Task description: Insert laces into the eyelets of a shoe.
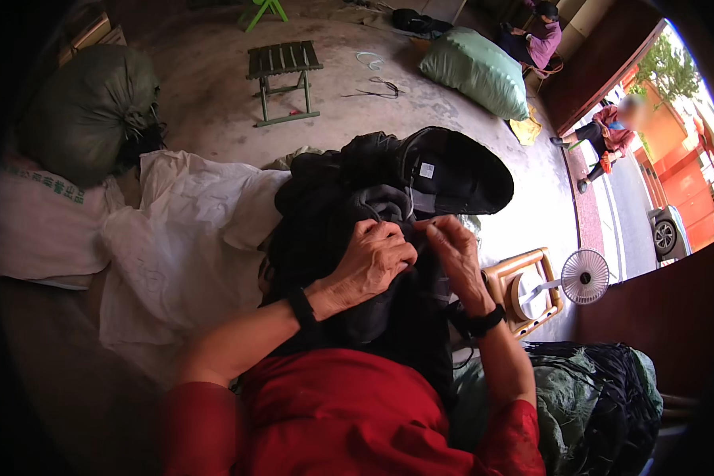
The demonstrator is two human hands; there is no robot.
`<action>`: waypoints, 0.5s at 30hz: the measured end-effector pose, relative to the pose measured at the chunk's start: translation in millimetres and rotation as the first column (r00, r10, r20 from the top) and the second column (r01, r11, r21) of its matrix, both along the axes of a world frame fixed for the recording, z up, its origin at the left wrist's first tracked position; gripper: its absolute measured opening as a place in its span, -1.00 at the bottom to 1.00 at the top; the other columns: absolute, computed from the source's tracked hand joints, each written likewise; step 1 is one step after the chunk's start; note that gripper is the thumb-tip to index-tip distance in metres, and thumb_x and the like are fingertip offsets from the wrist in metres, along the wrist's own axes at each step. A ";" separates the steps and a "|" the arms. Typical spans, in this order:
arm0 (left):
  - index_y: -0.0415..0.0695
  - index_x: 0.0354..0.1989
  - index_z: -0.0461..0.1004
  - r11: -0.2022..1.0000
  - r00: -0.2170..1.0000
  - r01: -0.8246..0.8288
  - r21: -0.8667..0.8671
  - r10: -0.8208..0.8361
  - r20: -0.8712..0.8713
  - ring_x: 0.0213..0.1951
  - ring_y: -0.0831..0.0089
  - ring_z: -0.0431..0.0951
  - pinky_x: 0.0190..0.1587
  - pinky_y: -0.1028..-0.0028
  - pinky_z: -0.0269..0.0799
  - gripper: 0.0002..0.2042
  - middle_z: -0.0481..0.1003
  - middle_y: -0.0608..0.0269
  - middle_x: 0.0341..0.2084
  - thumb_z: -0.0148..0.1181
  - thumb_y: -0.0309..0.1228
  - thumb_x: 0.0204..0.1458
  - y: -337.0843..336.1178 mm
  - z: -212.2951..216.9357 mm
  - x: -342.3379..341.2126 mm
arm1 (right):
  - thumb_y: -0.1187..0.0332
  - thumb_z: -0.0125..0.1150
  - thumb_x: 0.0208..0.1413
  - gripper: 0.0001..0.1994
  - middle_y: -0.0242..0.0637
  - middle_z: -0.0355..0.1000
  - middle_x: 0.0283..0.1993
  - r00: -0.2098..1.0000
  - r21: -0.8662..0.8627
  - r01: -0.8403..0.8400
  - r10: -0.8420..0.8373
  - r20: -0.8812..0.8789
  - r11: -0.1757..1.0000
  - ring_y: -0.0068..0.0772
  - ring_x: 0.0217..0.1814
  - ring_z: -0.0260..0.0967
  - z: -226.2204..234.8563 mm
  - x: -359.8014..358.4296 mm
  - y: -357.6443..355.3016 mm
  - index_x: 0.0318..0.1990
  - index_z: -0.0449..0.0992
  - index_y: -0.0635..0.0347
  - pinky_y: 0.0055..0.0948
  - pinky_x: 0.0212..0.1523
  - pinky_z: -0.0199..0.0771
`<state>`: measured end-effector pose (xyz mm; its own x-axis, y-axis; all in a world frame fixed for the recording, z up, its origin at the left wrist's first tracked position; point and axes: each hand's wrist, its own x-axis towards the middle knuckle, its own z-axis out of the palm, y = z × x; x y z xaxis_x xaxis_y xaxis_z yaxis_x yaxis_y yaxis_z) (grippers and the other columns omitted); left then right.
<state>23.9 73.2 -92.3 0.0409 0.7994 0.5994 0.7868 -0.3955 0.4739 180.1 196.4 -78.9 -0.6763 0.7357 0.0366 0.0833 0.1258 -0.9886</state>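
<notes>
A bundle of black cloth [325, 178] lies across my lap. Out of its far right side juts a wide, rounded black piece [468, 174] with a small white label inside; I cannot tell what article it is. My left hand [369, 262] is closed, its fingers bent and pinching the dark cloth at the near edge of the bundle. Close beside it, my right hand [452, 250] pinches the same cloth between thumb and forefinger. Whatever small thing may be between the fingertips is hidden. Each wrist has a black band.
White sacking [186, 238] spreads to my left, below a stuffed dark green sack [91, 111]. A folding stool [285, 67] stands ahead. To the right are a small fan [584, 277] on a bamboo stool [543, 317] and a pale green sack [476, 71]. Two people sit near the doorway.
</notes>
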 end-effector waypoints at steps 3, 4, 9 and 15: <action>0.03 -0.29 0.48 0.981 0.974 -0.136 0.140 0.159 -0.163 -0.20 0.42 0.41 0.03 0.19 0.15 -0.86 0.37 0.42 -0.50 0.20 -0.45 -0.05 3.2 -11.7 15.5 | 0.22 0.07 0.28 -0.73 -0.29 0.51 -0.29 0.972 0.166 0.201 -0.175 -0.159 0.965 -0.51 -0.32 0.43 42.2 13.6 32.7 -0.11 0.47 0.27 -0.54 -0.17 0.40; 0.02 -0.28 0.48 0.977 0.946 -0.155 0.147 0.189 -0.262 -0.23 0.41 0.40 0.04 0.17 0.16 -0.86 0.34 0.43 -0.53 0.18 -0.45 -0.05 0.2 -13.8 16.3 | 0.17 0.05 0.28 -0.70 -0.25 0.52 -0.28 0.966 0.214 0.245 -0.219 -0.140 0.946 -0.47 -0.31 0.46 69.9 29.1 53.9 -0.11 0.47 0.27 -0.54 -0.15 0.39; 0.01 -0.02 0.46 0.981 0.938 -0.059 0.184 0.118 -0.327 -0.25 0.37 0.37 0.07 0.09 0.16 -0.62 0.31 0.37 -0.49 0.20 -0.41 -0.10 5.4 -7.6 23.5 | 0.22 0.00 0.31 -0.72 -0.34 0.49 -0.16 0.751 0.347 0.647 -0.488 -0.445 0.679 -0.53 -0.16 0.44 187.1 284.5 245.8 -0.06 0.51 0.22 -0.53 -0.08 0.45; -0.17 0.28 0.16 0.992 0.986 0.106 0.074 -0.095 -0.135 -0.04 0.26 0.38 0.13 0.11 0.16 -0.31 0.39 0.18 -0.13 0.29 -0.38 -0.08 -1.1 6.4 2.8 | 0.29 0.00 0.31 -0.76 -0.22 0.49 -0.15 0.798 0.197 0.517 -0.386 -0.463 0.833 -0.36 -0.06 0.46 198.1 417.4 228.6 -0.10 0.47 0.31 -0.40 0.10 0.45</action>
